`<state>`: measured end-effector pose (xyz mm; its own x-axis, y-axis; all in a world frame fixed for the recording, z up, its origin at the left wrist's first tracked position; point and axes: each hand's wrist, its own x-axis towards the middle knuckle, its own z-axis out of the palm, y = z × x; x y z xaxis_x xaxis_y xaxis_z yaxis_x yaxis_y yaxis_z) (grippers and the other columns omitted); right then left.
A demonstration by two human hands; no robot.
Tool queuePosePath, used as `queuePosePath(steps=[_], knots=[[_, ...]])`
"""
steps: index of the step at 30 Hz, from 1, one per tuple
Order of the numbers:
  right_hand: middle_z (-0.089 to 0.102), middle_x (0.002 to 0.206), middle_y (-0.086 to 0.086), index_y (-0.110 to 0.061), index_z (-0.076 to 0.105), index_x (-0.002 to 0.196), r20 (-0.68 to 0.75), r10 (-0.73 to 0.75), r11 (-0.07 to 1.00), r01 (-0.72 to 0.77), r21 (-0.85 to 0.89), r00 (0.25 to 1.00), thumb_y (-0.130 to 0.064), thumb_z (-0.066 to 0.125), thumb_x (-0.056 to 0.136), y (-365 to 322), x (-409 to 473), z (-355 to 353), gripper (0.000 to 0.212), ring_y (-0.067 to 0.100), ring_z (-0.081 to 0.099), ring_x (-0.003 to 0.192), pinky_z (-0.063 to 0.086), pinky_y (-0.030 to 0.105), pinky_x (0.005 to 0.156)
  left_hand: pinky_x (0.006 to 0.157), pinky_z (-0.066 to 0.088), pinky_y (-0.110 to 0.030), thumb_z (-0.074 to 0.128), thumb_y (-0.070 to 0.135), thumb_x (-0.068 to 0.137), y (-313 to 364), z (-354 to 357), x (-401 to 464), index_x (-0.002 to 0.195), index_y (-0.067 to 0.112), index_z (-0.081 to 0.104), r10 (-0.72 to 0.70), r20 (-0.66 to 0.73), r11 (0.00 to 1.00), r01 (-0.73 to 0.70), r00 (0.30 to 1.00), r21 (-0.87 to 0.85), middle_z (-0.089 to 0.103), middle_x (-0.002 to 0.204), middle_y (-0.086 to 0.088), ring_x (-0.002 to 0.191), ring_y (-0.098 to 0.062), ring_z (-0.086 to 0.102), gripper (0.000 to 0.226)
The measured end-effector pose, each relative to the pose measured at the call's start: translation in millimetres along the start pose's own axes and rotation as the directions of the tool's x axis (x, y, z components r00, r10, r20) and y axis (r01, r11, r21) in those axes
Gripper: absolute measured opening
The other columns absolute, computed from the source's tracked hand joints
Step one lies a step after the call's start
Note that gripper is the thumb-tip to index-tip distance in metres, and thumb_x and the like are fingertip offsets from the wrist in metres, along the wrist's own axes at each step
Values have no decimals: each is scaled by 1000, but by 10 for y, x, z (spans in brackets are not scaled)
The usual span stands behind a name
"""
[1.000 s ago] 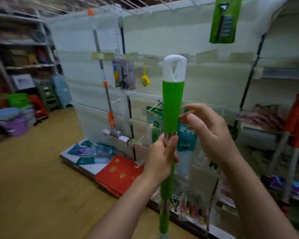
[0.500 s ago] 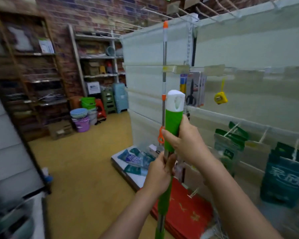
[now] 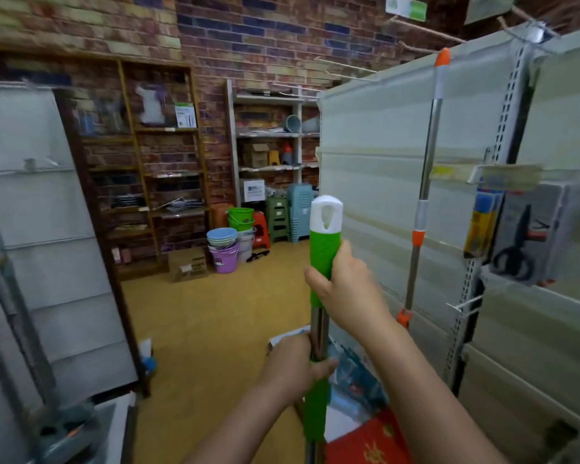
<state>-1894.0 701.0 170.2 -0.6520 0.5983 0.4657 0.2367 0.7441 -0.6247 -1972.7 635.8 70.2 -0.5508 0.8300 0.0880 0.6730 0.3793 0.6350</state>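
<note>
I hold a mop pole upright in front of me; it has a steel shaft, a green grip and a white cap with a hanging hole at the top. My right hand grips the upper green grip just below the cap. Lower down, my left hand is wrapped round the steel shaft where a second green sleeve begins. The pole's bottom end is out of view.
A white display panel stands to the right with an orange-tipped steel pole leaning on it and packaged scissors hanging. Red packets lie at its base. Buckets and stools stand by brick-wall shelves. Another rack is at left.
The view has swung left from the display panel toward the room. My right hand closed round the upper green grip. My left hand now holds lower on the shaft, farther from the right hand.
</note>
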Motion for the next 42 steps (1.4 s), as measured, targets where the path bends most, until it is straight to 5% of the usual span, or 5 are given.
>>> queuePosePath(steps=[13,18,29,34,42], knots=[[51,76,2,-15,37,96,-297,11,997,-34,-73,955,-37,54,90,318,2118,700,29,27,54,73,42,36,61,63,38,-29,65,33,82,-364,-707,2328,73,24,44,195,106,974,-180,975,-135,47,70,4,73,-16,48,25],[47,77,3,-10,42,100,-418,23,986,-89,-138,908,-39,52,91,485,3019,773,32,27,47,74,35,34,62,53,35,-25,65,30,81,-328,-951,3300,83,17,55,318,88,943,-306,944,-127,52,73,0,69,-14,47,17],[45,69,-2,-15,36,92,-468,-32,978,-70,-199,883,-42,51,90,976,4806,1098,31,27,48,70,32,33,57,56,45,-31,67,33,76,-525,-1203,5326,71,19,49,391,86,912,-373,916,-172,47,65,2,60,-17,51,23],[45,69,-1,-14,38,93,-499,-57,975,-60,-214,865,-42,50,90,1079,5543,1196,30,27,50,70,35,33,60,49,36,-24,64,32,79,-501,-1443,6023,66,21,44,464,85,878,-446,881,-172,45,62,3,54,-13,46,25],[44,68,-2,-14,39,96,-646,-138,951,-81,-297,751,-29,49,90,1064,6596,1122,19,11,42,58,28,28,48,59,51,-34,63,30,77,-234,-1912,7105,66,19,48,634,102,765,-602,766,-229,51,65,0,59,-19,53,22]])
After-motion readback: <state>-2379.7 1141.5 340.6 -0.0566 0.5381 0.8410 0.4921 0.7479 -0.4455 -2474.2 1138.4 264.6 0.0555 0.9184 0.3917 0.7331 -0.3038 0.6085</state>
